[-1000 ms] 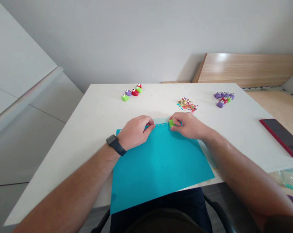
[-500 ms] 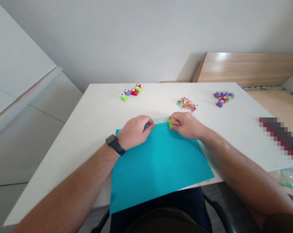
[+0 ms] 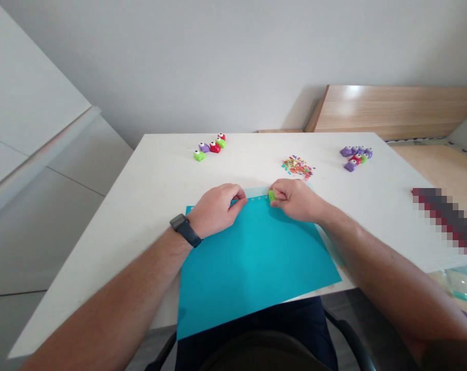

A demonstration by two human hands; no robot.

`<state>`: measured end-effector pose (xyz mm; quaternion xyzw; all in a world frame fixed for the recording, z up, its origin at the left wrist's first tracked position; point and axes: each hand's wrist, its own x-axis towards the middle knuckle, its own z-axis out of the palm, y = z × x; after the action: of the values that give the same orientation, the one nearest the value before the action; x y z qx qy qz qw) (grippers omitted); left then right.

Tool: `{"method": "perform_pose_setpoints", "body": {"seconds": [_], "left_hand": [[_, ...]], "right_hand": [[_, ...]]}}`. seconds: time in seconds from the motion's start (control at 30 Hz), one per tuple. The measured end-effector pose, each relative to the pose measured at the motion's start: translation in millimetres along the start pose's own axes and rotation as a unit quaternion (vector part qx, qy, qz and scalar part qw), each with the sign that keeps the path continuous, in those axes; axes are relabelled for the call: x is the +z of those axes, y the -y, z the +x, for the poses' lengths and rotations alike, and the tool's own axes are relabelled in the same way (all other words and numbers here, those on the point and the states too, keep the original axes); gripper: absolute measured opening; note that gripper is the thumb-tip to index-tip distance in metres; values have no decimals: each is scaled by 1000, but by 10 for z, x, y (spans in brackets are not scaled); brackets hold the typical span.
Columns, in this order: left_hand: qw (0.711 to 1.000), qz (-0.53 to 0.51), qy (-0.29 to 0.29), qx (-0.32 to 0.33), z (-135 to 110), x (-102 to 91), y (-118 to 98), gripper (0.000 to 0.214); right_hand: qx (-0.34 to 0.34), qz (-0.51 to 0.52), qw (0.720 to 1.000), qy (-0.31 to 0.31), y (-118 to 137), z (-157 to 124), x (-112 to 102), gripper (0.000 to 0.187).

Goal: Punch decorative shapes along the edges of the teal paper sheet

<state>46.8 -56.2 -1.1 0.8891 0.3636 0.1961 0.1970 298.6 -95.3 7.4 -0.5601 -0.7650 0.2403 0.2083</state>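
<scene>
A turquoise paper sheet (image 3: 252, 263) lies on the white table (image 3: 152, 185) and hangs over its near edge. My left hand (image 3: 217, 210), a dark watch on its wrist, is closed with its fingertips pinching the sheet's far edge. My right hand (image 3: 297, 200) is closed on a small green paper punch (image 3: 271, 195) seated on that same edge. A short row of punched holes (image 3: 257, 198) runs between the two hands.
A group of small green, purple and red punches (image 3: 210, 146) stands at the far left of the table, another group (image 3: 356, 156) at the far right. A heap of coloured paper bits (image 3: 297, 166) lies behind my right hand. A blurred dark flat object (image 3: 446, 219) rests at the right edge.
My right hand has shifted the green punch very slightly left along the sheet's edge. My left hand has stayed in place.
</scene>
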Motion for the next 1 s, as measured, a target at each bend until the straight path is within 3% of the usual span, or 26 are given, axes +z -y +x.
{"method": "perform_pose_setpoints", "body": {"seconds": [1.0], "left_hand": [[1000, 7, 2, 2, 10, -6, -7, 20]], "right_hand": [[-10, -15, 1000, -1, 35, 5, 4, 30]]}}
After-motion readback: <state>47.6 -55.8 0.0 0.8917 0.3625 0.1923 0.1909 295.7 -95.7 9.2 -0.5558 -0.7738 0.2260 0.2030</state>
